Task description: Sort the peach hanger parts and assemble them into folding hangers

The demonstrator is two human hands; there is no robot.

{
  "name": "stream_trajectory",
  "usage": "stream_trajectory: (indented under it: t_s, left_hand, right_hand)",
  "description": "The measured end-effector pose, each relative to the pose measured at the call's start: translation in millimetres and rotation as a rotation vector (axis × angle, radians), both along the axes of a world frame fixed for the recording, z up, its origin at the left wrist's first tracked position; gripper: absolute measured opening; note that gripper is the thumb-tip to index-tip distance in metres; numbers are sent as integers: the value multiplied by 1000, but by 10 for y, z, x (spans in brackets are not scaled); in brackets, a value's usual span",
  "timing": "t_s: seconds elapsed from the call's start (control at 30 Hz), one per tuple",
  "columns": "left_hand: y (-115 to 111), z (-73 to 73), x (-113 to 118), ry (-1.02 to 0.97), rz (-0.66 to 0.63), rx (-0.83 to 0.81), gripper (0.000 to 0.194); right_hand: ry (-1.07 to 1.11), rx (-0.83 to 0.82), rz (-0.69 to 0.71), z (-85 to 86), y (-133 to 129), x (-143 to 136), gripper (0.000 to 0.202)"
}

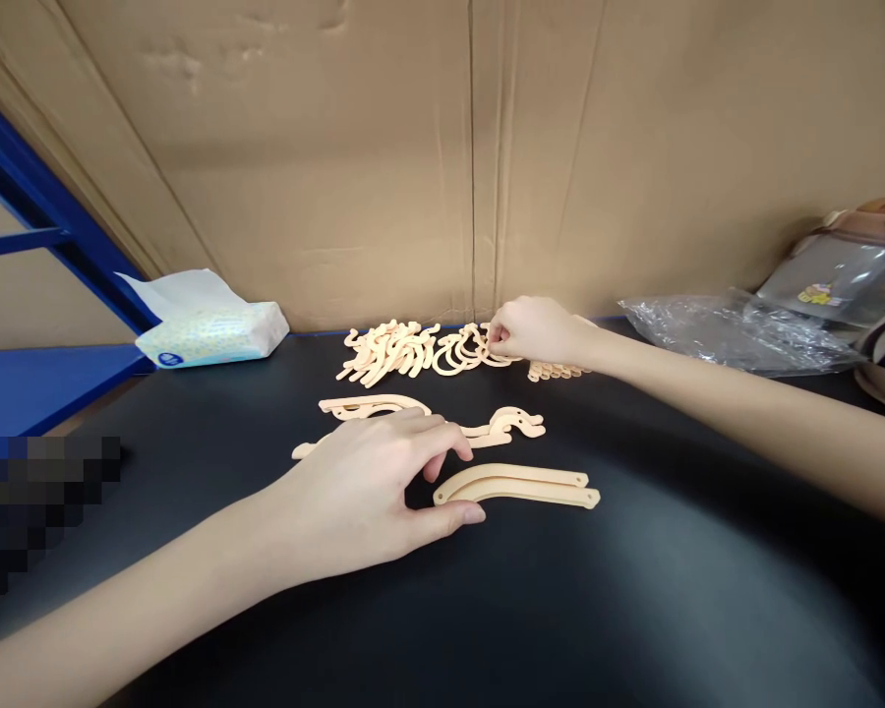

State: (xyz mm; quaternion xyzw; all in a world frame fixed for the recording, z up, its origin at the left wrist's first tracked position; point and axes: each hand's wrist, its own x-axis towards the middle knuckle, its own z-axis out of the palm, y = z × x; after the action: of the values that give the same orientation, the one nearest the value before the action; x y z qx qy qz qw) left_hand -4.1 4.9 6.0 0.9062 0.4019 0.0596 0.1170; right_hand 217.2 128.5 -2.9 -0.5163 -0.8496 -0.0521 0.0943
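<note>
My left hand (383, 482) is spread low over the table, thumb and index finger apart, beside a pair of long curved beige plastic arms (520, 484) with holes at their ends. Under and beyond its fingers lie more beige pieces, including a curved arm (373, 401) and hook-ended pieces (512, 423); the hand hides part of them. At the back, my right hand (527, 329) reaches down with fingers pinched together among the ring-like curved hooks (453, 354). Whatever those fingertips grip is hidden.
Left of the hooks is a heap of curved beige pieces (390, 349); short beige pieces (553, 372) lie under my right wrist. A tissue pack (213, 329), crumpled clear plastic bag (723, 329) and transparent container (826, 270) stand along the cardboard wall (339, 177) behind the black table (487, 610).
</note>
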Motion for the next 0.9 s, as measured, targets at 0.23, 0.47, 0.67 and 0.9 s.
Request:
stream_trajectory:
  t_s: [0.23,0.47,0.67,0.9]
  left_hand:
    - [-15,-5,-8,35,4,23,23]
    - [-34,-124,31,31,-55,129,10]
    - [-87,-197,91,54,-84,286,13]
    - [-58,-91,46,-181,-4,329,37]
  right_hand:
    - [90,57,-59,34,4,7,19]
    - [273,143,1,197,-461,200,12]
    - [281,96,104,85,-1091,349,3]
    - [312,335,355,-100,-1362,353,11]
